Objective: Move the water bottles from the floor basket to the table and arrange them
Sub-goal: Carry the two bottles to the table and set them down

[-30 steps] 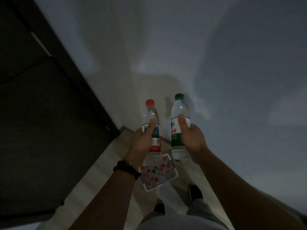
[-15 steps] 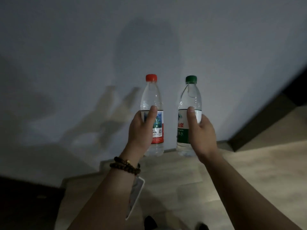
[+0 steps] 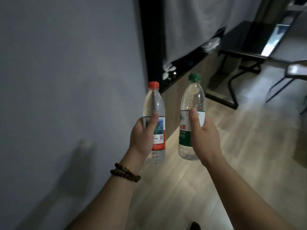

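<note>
Bottles were in both your hands, held up in front of you above the floor [image 3: 232, 155]. Your left hand [image 3: 142, 138] gripped the red-cap bottle [image 3: 154, 103] around its label, with the thumb laid up the front and the fingers curled behind. Your right hand [image 3: 204, 135] gripped the green-cap bottle [image 3: 192, 97] the same way, its thumb reaching the top edge of the green label. Both bottles were clear and capped. The red-cap bottle stood close to upright, while the green-cap bottle leaned a little, top to the right. They were side by side with a gap between them, not touching, and the green cap sat higher in the view.

You wore a beaded bracelet [image 3: 125, 174] on your left wrist. A grey wall [image 3: 66, 80] filled the left side, and pale wood boards ran under and past the bottles. A dark table [image 3: 240, 40] on thin black legs stood at the upper right, well apart from the bottles, with a pale curtain [image 3: 191, 22] beside it. Part of a chair [image 3: 295, 70] showed at the right edge, and a dark shoe [image 3: 194, 226] tip at the bottom. The far end was dim and blurred, so I could not tell what lay on the table.
</note>
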Motion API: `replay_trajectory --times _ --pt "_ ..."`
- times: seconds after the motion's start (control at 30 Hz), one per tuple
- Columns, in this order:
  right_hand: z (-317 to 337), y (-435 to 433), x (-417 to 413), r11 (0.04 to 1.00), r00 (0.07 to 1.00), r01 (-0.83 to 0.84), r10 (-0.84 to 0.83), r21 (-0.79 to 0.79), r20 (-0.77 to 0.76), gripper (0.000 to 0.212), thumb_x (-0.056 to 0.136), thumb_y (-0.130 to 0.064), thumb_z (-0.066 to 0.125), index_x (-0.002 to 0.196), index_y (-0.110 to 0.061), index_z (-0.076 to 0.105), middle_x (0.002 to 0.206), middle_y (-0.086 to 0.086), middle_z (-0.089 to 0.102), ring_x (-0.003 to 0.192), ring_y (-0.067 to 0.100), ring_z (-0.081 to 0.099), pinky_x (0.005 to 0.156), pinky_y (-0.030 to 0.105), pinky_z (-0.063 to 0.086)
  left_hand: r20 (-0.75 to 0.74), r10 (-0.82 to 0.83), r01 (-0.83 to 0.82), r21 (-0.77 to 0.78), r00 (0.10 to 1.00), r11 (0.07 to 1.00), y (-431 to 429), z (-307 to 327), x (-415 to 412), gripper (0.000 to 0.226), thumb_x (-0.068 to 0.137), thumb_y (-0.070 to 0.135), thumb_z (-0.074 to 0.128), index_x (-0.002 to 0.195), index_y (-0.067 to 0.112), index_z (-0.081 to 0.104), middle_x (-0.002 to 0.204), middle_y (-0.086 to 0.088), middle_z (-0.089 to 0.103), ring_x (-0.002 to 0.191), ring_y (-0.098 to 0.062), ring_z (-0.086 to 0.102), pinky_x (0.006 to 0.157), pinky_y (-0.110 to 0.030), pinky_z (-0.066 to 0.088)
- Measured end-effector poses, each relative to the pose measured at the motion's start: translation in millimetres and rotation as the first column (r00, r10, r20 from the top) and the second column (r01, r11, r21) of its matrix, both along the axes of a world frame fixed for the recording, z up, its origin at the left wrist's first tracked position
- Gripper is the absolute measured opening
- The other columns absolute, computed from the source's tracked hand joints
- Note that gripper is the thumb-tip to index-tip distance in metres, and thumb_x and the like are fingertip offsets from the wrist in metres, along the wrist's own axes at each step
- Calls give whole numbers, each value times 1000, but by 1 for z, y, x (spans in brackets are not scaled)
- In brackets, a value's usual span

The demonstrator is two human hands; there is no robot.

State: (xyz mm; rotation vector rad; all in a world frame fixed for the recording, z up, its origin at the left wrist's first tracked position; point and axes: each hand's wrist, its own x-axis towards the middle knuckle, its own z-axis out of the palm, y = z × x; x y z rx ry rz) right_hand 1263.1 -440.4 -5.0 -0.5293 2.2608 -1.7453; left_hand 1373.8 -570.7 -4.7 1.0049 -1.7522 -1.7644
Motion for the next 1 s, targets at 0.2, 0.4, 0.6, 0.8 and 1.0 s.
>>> replay_trajectory --times 0.2,0.4,0.6,0.8,1.0 --pt "5 72 -122 984 984 175 -176 22 35 42 93 -73 40 106 -38 58 95 -15 67 84 7 68 64 20 50 -20 -140 141 52 990 989 58 6 -143 64 75 71 57 110 19 65 92 -8 77 77 -23 77 67 -35 63" --pt "7 114 -207 933 930 359 -359 21 81 52 88 -74 39 108 -29 57 93 -12 66 82 9 67 60 19 49 -25 -302 303 71 953 950 82 11 -251 59 77 69 59 110 20 63 94 -12 76 79 -28 77 71 -40 64" --pt "-2 122 -290 850 846 527 -527 25 84 67 81 -80 39 114 -25 58 97 -7 68 85 12 70 61 23 56 -49 -479 481 56 877 875 82 2 -367 53 79 65 56 108 21 61 90 -7 75 71 -20 76 62 -31 62" --pt "4 107 -379 750 744 661 -660 27 103 51 94 -70 46 109 -23 60 97 -4 70 85 13 71 66 32 62 -56 -605 608 59 794 792 63 -1 -485 45 92 60 57 107 18 62 86 -6 77 73 -24 77 65 -37 62" --pt "3 104 -450 663 656 748 -747 37 111 64 81 -79 45 105 -22 61 94 -1 72 83 15 73 61 29 59 -46 -696 698 76 716 712 60 -1 -583 48 90 61 56 108 18 64 92 -7 77 80 -23 78 69 -36 64"
